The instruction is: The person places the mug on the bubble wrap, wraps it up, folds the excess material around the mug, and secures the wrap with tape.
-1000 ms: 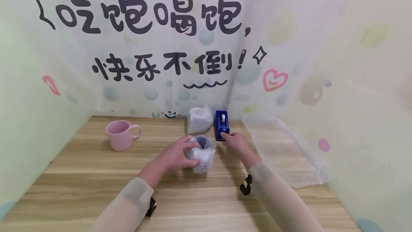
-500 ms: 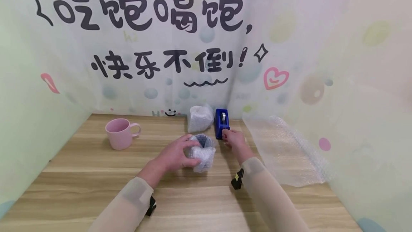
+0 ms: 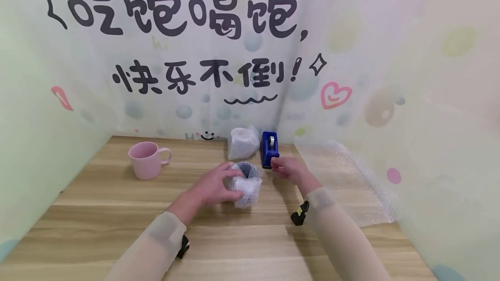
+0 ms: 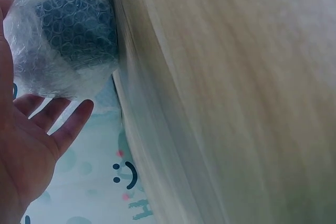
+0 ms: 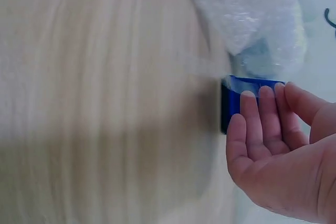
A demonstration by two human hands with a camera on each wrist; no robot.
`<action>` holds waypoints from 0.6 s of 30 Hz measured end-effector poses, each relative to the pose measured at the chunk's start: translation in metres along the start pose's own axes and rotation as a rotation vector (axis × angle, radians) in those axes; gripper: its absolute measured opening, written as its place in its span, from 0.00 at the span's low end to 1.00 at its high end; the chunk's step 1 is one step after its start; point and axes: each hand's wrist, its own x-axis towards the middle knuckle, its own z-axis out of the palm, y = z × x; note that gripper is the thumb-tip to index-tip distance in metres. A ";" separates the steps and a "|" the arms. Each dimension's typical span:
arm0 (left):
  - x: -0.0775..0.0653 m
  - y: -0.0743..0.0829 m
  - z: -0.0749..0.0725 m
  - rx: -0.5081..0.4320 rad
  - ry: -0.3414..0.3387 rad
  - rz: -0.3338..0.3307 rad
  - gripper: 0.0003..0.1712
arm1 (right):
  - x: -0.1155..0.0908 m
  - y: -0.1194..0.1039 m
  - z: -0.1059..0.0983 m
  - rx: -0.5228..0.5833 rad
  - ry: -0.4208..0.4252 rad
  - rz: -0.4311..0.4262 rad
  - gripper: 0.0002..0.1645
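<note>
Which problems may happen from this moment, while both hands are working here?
The bubble-wrapped item might loosen if the left hand lets go, since its open top looks unfastened.

The blue tape dispenser might slide if the right hand pulls at it, because the other hand is not bracing it.

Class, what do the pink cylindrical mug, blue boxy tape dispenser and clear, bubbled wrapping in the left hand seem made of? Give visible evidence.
Pink cylindrical mug: satin-smooth ceramic or plastic; its even colour leaves this open.
Blue boxy tape dispenser: probably glossy plastic, from its crisp edges and highlights.
Clear, bubbled wrapping: apparently shiny plastic bubble wrap; round air pockets show.
</note>
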 end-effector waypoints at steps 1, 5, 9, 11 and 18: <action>0.000 0.001 -0.001 0.000 -0.003 0.002 0.36 | -0.002 -0.003 -0.001 -0.002 -0.007 -0.002 0.12; 0.000 0.002 -0.003 0.006 -0.016 0.006 0.37 | -0.012 -0.011 -0.003 -0.058 -0.030 -0.023 0.16; 0.000 0.002 -0.004 0.017 -0.021 0.015 0.37 | -0.023 -0.016 -0.001 -0.086 -0.034 -0.063 0.23; 0.000 0.002 -0.003 0.021 -0.020 0.022 0.37 | -0.029 -0.016 0.000 -0.092 -0.024 -0.087 0.24; -0.001 0.002 -0.002 0.035 -0.018 0.029 0.36 | -0.058 -0.026 0.002 -0.102 -0.035 -0.187 0.19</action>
